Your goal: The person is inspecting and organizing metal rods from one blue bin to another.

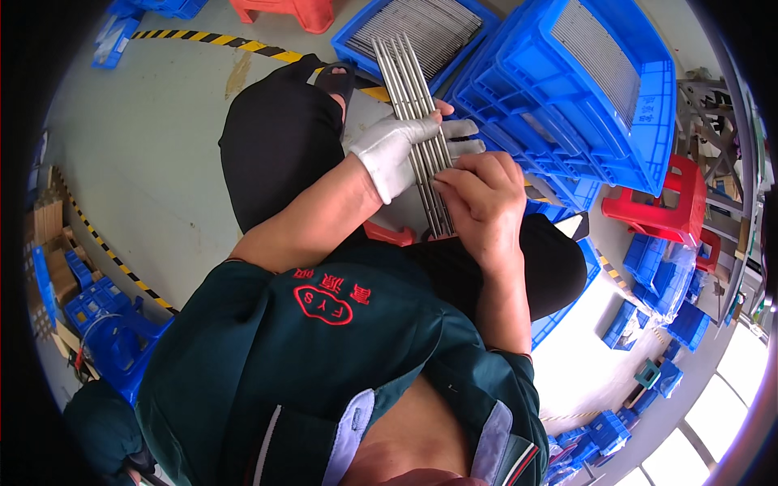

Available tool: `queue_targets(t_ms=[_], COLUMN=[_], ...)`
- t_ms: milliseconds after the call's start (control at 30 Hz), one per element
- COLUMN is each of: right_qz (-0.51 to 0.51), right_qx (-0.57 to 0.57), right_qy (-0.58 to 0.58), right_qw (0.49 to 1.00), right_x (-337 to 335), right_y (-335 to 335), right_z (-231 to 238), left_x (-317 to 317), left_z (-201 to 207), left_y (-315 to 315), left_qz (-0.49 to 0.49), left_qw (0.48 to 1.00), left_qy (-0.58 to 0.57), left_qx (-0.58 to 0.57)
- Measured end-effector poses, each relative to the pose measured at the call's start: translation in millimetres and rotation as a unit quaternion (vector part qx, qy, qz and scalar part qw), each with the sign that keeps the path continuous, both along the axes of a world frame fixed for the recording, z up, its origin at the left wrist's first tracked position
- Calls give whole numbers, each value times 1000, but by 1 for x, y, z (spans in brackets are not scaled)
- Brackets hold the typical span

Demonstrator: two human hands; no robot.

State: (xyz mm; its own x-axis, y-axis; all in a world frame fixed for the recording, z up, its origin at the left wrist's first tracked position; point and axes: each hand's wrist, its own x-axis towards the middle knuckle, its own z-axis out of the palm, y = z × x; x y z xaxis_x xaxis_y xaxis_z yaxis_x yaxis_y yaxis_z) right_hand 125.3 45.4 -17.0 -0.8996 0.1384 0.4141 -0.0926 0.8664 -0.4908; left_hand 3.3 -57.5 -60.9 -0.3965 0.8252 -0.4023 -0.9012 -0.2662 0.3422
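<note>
- The shirt (235, 348), dark green with red stitching, lay closest, on the near side of the stack.
- The right hand (490, 198), bare, was just left of the stack's near end; its fingers were curled, thumb and forefinger drawn together at the rods' edge. Whether they gripped a rod could not be told.
- The left hand (391, 154), in a pale glove with some fingertips bare, was further left of the stack; its fingers were closed around the rods, thumb across the top.
- The rods (409, 89), slim, grey and side by side, were in that grip, left of the stack, tilted with their far ends leaning left.
- The stack (543, 105) of blue crates held more grey rods in its top crate.
- A blue tray (474, 50), left of the stack, held rows of grey rods.
- A red stool (685, 198) stood right of the stack.
- Striped tape (219, 38) crossed the floor (162, 105), well left of the stack.
</note>
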Motion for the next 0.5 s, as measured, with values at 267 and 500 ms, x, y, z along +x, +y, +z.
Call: queue_targets(t_ms=[267, 500], right_qz=[-32, -35], right_qx=[-117, -130], right_qy=[-13, -16], right_qw=[993, 991], right_x=[3, 1], right_y=[1, -2], right_z=[-6, -9], left_x=[-2, -2], left_z=[-1, -4], left_y=[0, -1], left_qz=[30, 13], left_qw=[999, 999], left_qy=[12, 29], left_qx=[-38, -26])
